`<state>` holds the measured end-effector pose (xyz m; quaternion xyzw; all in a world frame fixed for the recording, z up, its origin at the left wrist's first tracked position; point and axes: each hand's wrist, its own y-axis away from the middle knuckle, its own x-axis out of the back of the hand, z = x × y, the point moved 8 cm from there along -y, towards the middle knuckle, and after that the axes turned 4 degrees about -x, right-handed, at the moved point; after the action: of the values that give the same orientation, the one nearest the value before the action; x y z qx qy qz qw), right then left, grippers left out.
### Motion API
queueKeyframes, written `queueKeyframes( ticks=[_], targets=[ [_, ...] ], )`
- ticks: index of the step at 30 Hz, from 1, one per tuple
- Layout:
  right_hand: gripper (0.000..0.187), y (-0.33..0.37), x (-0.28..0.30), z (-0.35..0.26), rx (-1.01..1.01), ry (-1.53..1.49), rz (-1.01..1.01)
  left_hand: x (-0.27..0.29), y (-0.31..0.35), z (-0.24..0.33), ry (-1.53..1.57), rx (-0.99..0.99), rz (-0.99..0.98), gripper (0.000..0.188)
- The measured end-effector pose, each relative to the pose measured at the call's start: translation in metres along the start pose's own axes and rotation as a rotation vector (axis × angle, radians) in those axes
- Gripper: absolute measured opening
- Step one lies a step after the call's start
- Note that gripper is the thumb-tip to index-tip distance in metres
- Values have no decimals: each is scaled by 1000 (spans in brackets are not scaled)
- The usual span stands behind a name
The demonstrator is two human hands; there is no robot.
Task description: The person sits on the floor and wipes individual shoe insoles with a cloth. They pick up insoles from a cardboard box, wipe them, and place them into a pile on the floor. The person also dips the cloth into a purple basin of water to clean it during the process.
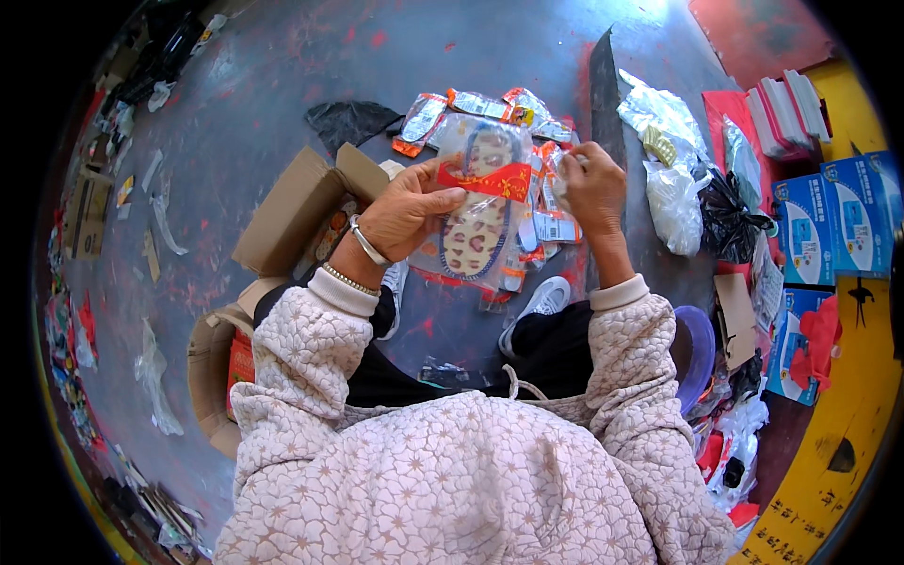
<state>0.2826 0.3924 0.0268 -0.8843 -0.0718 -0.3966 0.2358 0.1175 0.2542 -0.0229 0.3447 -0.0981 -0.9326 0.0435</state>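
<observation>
My left hand (403,215), with a bangle and a beaded bracelet at the wrist, pinches the left edge of a clear plastic package (485,240). Inside it is a cream, leopard-spotted, insole-shaped piece, and a red printed band crosses the package. My right hand (597,186) is closed just to the right, a little apart from the package. A pale, see-through scrap seems to show at its fingers, too small to make out. Beneath and beyond the package, a pile of small orange-and-white packets (478,104) lies on the floor, partly hidden by it.
Open cardboard boxes (287,215) stand left of my legs. A black plastic sheet (350,124) lies beyond. To the right are white plastic bags (674,202), a black bag (727,218), blue boxes (805,231) and a purple basin (695,358). Plastic scraps (155,377) litter the left floor.
</observation>
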Motion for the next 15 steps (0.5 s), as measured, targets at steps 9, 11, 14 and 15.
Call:
queueKeyframes(
  ticks=[9,11,14,15],
  targets=[
    [17,1,27,-68,230,-209,265,17,-8,-26,-119,91,173,37],
    [21,30,-26,-103,558,-138,-183,11,-11,-24,-35,58,135,34],
    [21,42,-41,-112,487,-231,-359,20,-11,-21,17,2,177,29],
    [20,36,-39,-108,484,-283,-365,21,-12,-18,8,-48,183,28]
  ],
)
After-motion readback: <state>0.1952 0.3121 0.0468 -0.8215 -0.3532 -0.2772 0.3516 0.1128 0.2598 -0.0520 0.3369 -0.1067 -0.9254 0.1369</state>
